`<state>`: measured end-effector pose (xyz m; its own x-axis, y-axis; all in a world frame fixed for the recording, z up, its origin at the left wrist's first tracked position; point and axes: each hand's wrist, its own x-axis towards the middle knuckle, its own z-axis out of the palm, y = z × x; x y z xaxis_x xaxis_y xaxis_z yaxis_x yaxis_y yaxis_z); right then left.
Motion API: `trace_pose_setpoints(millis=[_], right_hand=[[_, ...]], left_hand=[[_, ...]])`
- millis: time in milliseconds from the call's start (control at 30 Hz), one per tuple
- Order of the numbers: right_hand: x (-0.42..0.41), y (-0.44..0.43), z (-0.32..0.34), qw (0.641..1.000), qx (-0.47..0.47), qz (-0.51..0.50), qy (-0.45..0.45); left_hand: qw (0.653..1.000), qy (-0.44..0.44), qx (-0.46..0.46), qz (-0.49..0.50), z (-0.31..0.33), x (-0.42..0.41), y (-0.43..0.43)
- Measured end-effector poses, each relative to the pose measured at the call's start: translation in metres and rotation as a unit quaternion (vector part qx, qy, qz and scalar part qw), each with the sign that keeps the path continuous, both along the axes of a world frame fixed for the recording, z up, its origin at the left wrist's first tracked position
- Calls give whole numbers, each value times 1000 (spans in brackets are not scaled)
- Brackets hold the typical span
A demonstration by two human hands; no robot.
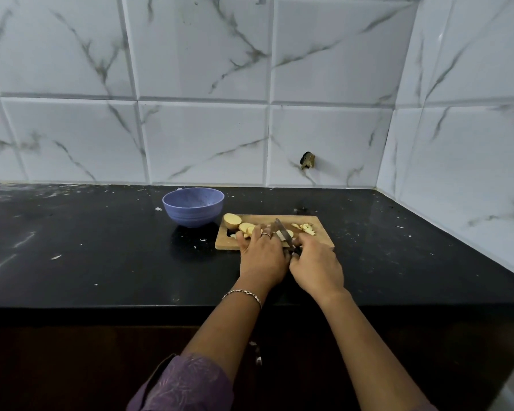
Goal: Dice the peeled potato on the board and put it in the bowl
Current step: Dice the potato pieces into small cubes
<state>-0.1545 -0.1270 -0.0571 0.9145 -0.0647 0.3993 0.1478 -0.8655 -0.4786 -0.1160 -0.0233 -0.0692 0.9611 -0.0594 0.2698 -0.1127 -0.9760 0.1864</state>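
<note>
**Potato (232,221) partly cut on the wooden cutting board (321,243)**

The potato is pale yellow and lies on the board in three lots. A rounded, uncut half sits at the far left corner. Flat slices (246,226) overlap just right of it. A small heap of cut pieces (304,228) lies near the far right corner.

Your left hand (263,259) lies palm down over the slices. Its fingers are stretched forward and rest on them, released rather than clenched. It wears a ring (265,234), and a bracelet (244,293) circles the wrist.

Your right hand (316,268) is clenched around the handle of the knife (279,229), and your fingers hide most of the handle. The blade rises between your two hands, tilted, and points away from you over the middle of the board. You cannot tell from this view whether its edge touches the potato.

The blue bowl (193,207) stands upright on the black surface (101,247), just beside the board's far left corner. White flecks speckle the surface. A white marble-patterned tiled wall (205,129) runs behind and along the right, with a small dark hole (307,160) behind the board. Your hands cover the board's near edge and part of the slices. A purple patterned sleeve (184,384) covers your left upper arm.
</note>
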Motion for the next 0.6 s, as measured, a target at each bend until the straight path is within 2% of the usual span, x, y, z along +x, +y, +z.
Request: trace_pose_setpoints(millis=[300, 600], right_hand=[[5, 9, -2, 1000, -5, -1, -4], [11, 12, -1, 999, 36, 22, 21]], left_hand=[[999, -38, 10, 30, 2, -3, 1], [997, -55, 17, 49, 0, -2, 3]])
